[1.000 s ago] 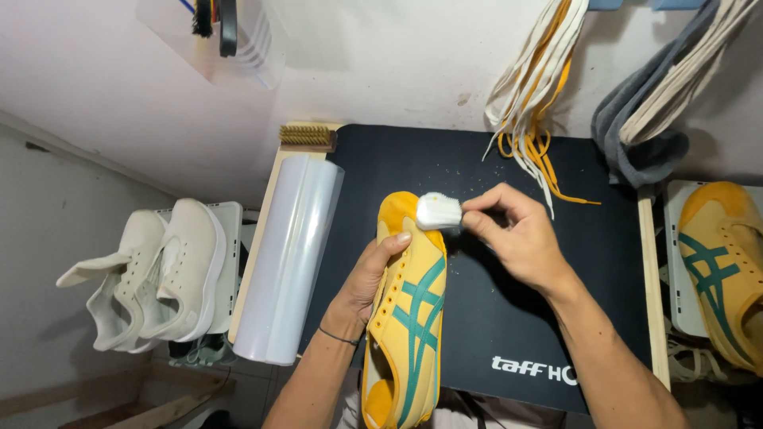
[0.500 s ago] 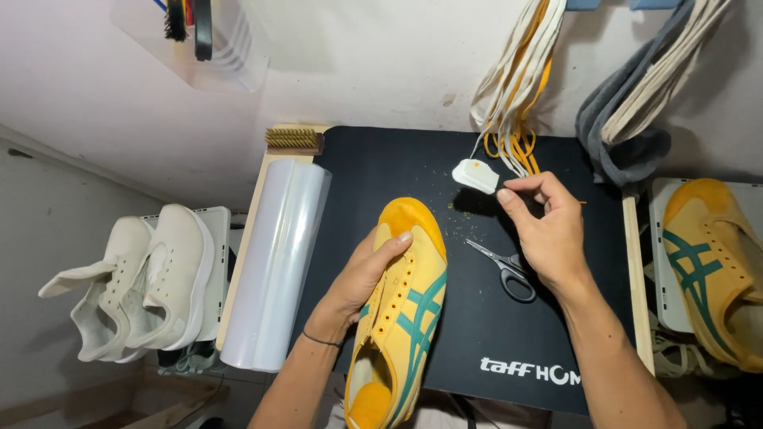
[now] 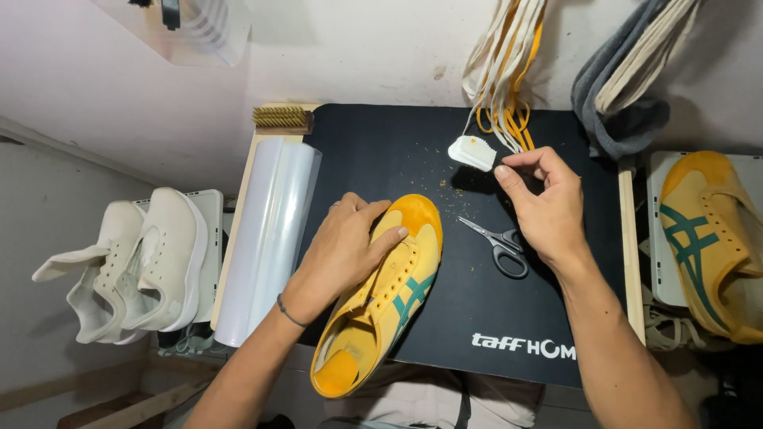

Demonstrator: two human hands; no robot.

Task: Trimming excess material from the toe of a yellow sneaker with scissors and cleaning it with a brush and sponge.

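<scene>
My left hand (image 3: 346,250) grips the side of a yellow sneaker with green stripes (image 3: 381,298), pressing it onto the black mat (image 3: 381,151). The sneaker's toe points away from me. My right hand (image 3: 544,206) hovers over the mat with loosely curled fingers. Its thumb tip is right beside a white block (image 3: 472,152) that lies on the mat, and the hand does not enclose it. Small scissors with black handles (image 3: 497,245) lie under the right hand. Yellow crumbs are scattered near the block.
A roll of clear film (image 3: 270,238) lies along the mat's left edge, with a wire brush (image 3: 282,119) behind it. White sneakers (image 3: 135,262) sit at the left and the matching yellow sneaker (image 3: 711,238) at the right. Laces (image 3: 505,63) and grey cloth (image 3: 620,95) hang at the back.
My right hand lifted the white block off the sneaker's toe, carried it to the far side of the mat and set it down. The scissors came into view.
</scene>
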